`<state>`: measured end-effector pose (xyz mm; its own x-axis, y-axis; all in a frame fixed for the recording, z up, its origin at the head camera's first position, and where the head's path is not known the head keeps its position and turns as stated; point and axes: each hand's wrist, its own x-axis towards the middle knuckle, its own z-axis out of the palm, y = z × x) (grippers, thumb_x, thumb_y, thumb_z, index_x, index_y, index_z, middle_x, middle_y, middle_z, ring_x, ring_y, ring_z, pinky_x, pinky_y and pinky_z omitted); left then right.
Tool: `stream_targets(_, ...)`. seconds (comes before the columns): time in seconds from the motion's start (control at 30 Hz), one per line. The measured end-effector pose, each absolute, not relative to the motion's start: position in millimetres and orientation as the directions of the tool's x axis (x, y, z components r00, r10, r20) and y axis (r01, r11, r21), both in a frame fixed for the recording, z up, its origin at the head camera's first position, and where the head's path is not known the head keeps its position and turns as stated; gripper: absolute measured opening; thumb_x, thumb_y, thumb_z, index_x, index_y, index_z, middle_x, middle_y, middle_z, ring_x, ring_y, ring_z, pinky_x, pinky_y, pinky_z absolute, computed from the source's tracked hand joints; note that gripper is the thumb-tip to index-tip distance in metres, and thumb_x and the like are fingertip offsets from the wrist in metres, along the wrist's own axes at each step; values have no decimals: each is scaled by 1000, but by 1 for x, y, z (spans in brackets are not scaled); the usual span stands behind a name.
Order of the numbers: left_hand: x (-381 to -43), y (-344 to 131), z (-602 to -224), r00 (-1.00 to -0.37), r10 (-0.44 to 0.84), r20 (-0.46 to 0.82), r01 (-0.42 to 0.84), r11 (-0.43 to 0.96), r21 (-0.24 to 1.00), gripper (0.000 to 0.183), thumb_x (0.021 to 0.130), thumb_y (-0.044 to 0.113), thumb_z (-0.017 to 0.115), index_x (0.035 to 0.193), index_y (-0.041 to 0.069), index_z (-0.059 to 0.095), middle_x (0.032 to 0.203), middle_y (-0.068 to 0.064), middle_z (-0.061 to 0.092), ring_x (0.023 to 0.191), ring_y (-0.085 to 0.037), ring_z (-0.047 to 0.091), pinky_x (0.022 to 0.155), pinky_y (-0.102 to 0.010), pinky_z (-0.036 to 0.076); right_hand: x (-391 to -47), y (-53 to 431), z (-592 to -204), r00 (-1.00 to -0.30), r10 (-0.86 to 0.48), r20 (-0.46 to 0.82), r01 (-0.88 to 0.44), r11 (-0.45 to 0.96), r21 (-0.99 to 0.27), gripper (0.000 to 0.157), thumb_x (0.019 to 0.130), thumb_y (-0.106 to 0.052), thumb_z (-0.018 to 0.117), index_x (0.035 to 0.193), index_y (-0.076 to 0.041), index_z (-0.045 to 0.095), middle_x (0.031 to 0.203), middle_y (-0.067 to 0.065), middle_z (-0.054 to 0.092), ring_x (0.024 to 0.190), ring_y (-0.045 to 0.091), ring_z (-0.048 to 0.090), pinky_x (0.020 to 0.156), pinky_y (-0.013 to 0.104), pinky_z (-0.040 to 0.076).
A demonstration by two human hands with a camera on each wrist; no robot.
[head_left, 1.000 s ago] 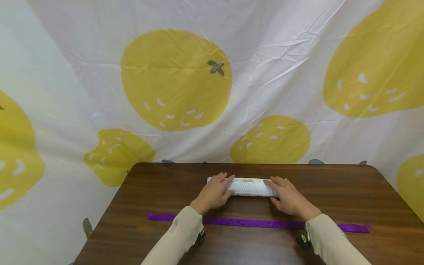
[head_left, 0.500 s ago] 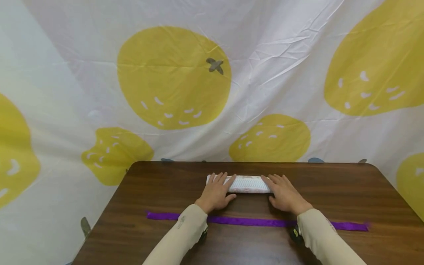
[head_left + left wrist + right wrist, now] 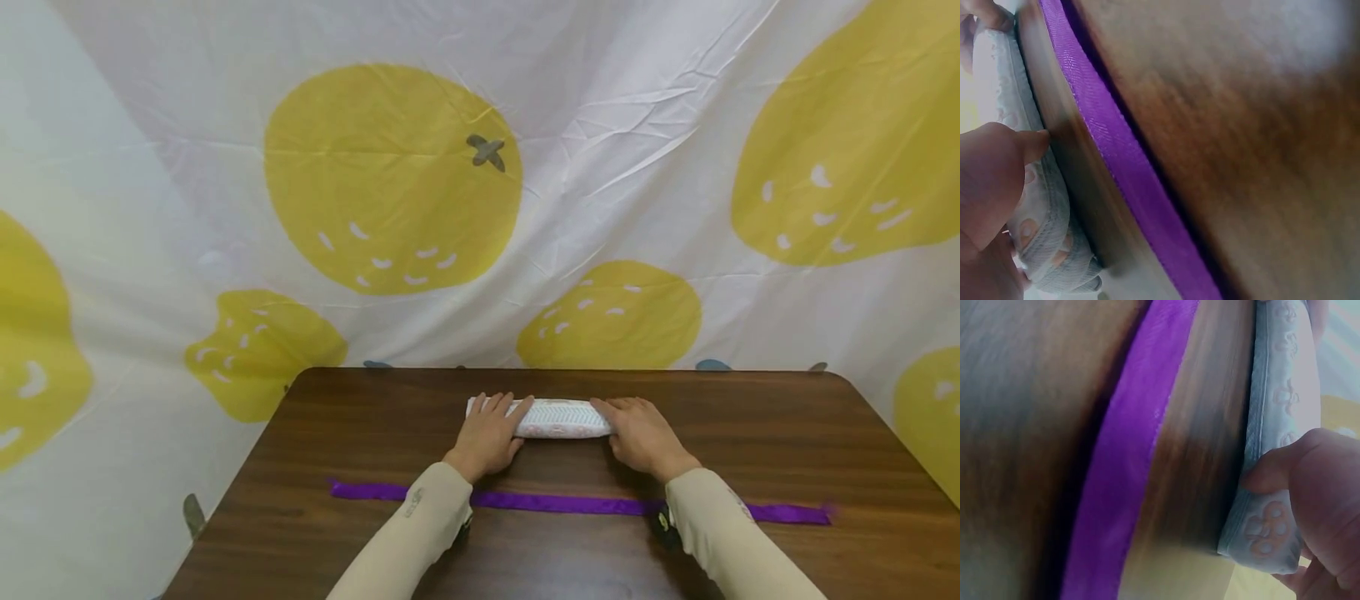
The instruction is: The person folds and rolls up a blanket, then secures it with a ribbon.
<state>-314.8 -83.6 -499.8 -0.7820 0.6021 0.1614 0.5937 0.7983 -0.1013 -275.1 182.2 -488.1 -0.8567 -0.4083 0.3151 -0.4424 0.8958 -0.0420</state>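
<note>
Head view: a rolled white padded bundle with a blue chevron print lies on the brown table, between the left hand and the right hand. Its long axis runs crosswise from one hand to the other, one end under each. Both hands grip it, fingers laid over the top and thumbs on the side nearer the person. A purple ribbon lies on the near side of both hands, apart from the bundle and roughly parallel to it, and passes beneath the forearms. Beyond the hands hangs a white cloth printed with yellow fruit.

Left wrist view: the left thumb presses the bundle's near face, with other fingers partly visible behind. Beside this hand, the bundle's end shows layered folds.

Right wrist view: the right thumb bends onto the near edge; fingers show on the opposite side, near the end. A pinkish looped motif is visible on the bundle just beside the thumb.
</note>
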Motion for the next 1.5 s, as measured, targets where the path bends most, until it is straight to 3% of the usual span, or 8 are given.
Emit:
stream_targets(0.43,-319,-89,-502,-703,648,294,615,761,-207,69,87,31,75,148,20,44,133,-4,63,121,-22,59,103,-45,45,-269,188,-485,-759,-492,426,-528,848,38,52,75,-4,73,126,-3,64,110,15,71,102,36,65,91,53,49)
stream_targets(0.63,-321,-94,-500,-672,671,314,644,738,-202,61,88,21,71,145,18,48,130,-3,66,116,-22,63,99,-45,49,-264,189,-480,-703,-533,470,-584,811,46,55,74,-6,76,127,-4,63,108,13,72,98,33,67,87,51,52)
stream_targets(0.83,-320,-98,-493,-661,679,320,660,729,-183,58,89,16,66,145,17,49,131,-3,66,117,-24,63,100,-47,49,-252,189,-474,-650,-569,503,-625,777,71,59,74,-8,79,129,-4,61,108,13,71,95,32,68,83,50,55)
stream_targets(1.17,-318,-109,-485,-607,694,388,703,696,-146,61,84,12,70,142,15,53,125,-3,69,114,-22,65,97,-47,51,-234,181,-462,-552,-627,550,-675,723,148,61,73,-14,79,130,-3,60,110,10,69,90,25,68,76,43,56)
stream_targets(1.5,-315,-116,-479,-604,701,378,716,686,-129,62,83,12,72,142,18,53,126,-2,68,116,-21,63,102,-45,47,-216,174,-454,-517,-650,557,-722,680,124,69,68,-12,85,131,-3,59,114,8,67,91,23,67,77,41,56)
